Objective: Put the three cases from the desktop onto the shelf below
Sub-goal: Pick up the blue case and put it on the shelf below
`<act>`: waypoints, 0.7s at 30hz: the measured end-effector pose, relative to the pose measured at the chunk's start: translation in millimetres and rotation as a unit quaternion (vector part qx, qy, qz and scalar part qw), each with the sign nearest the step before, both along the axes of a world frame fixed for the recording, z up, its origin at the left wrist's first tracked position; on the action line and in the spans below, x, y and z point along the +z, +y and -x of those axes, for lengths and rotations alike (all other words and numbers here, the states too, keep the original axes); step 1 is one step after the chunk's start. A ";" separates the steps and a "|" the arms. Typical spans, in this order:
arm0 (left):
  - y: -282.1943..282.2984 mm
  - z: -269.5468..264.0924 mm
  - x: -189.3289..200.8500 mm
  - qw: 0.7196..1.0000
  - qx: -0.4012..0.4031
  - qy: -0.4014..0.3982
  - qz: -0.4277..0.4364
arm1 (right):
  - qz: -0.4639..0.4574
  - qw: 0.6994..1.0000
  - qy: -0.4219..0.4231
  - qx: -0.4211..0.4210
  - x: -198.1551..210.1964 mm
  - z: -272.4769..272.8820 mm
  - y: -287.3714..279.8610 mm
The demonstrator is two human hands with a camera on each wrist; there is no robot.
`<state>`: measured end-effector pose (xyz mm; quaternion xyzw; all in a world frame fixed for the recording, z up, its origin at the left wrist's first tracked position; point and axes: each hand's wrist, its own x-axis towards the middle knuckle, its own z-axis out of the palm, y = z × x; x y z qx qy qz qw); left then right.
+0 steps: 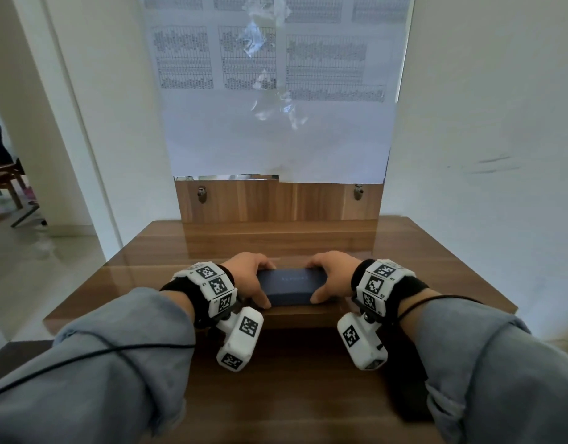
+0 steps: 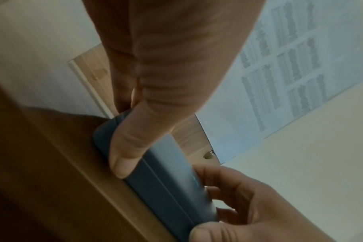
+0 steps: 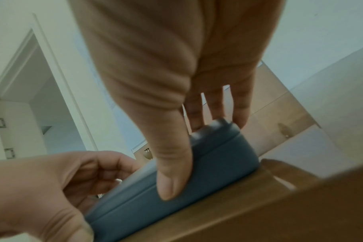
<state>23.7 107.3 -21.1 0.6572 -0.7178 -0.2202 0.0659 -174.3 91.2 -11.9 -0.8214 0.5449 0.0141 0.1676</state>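
Head view: one dark blue case point(image 1: 290, 285) lies lengthwise left to right at the near edge of the wooden desktop point(image 1: 404, 267). Left hand point(image 1: 247, 277) grips its left end, thumb on the near side face, fingers over the far side. Right hand point(image 1: 332, 275) grips the right end the same way. Both wrists carry white marker-covered camera units on black straps; grey sleeves point(image 1: 116, 347) cover the forearms. Below the near edge a darker wooden surface point(image 1: 292, 379) shows; I cannot tell whether this is the shelf. Only this one case is identifiable. A wood back panel point(image 1: 276, 200) with two metal fittings stands at the far end of the desktop, with a printed sheet point(image 1: 276, 91) taped to the wall above it.

Left wrist view: left hand point(image 2: 166, 65) holds the case point(image 2: 166, 176), thumb point(image 2: 130, 147) pressed flat on its near face, close to the desktop edge point(image 2: 106, 188). The right hand point(image 2: 259, 204) wraps the other end, fingers curled behind it. Picture slightly blurred.

Right wrist view: right hand point(image 3: 176, 65) holds the case point(image 3: 207, 167), thumb point(image 3: 172, 172) down the near face and fingers point(image 3: 240, 106) reaching over the far edge. The left hand point(image 3: 52, 188) clasps the opposite end. The case's lower edge sits along the wooden edge point(image 3: 238, 204); I cannot tell whether it rests there or is just lifted. A doorway point(image 3: 31, 98) shows at left.
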 end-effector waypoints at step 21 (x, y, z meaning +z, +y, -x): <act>37.0 58.7 7.0 0.990 -0.074 -0.119 0.032 | 0.020 0.998 0.060 0.014 9.8 47.4 45.0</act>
